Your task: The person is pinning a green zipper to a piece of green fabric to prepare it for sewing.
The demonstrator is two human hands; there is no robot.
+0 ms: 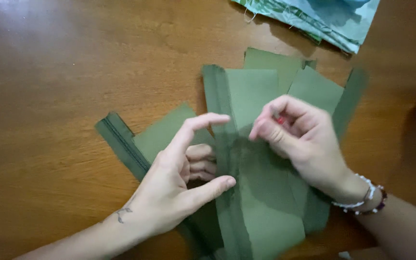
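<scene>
A: Head view puts your left hand (181,180) on the near-left part of the olive green fabric pieces (261,192), thumb and forefinger spread wide, the other fingers curled against the cloth. It grips nothing; it only presses.

B: And your right hand (297,139)?

A: Its fingertips are pinched together over the middle of the fabric. You seem to hold something small with a red spot, perhaps a pin (279,120), but blur keeps me from being sure.

B: So where's the risk?

A: If that is a pin, your left thumb lies close to where it would go in, and a slip could prick you. The dark green zipper (121,142) runs under the fabric on the left, and another dark strip (220,115) lies along the middle piece. Ease the press of your left hand and the stacked layers could slide out of line.

B: Anything else nearby?

A: Patterned pale blue and green cloth (323,17) lies at the far right on the wooden table (49,96), well apart from your hands.
</scene>
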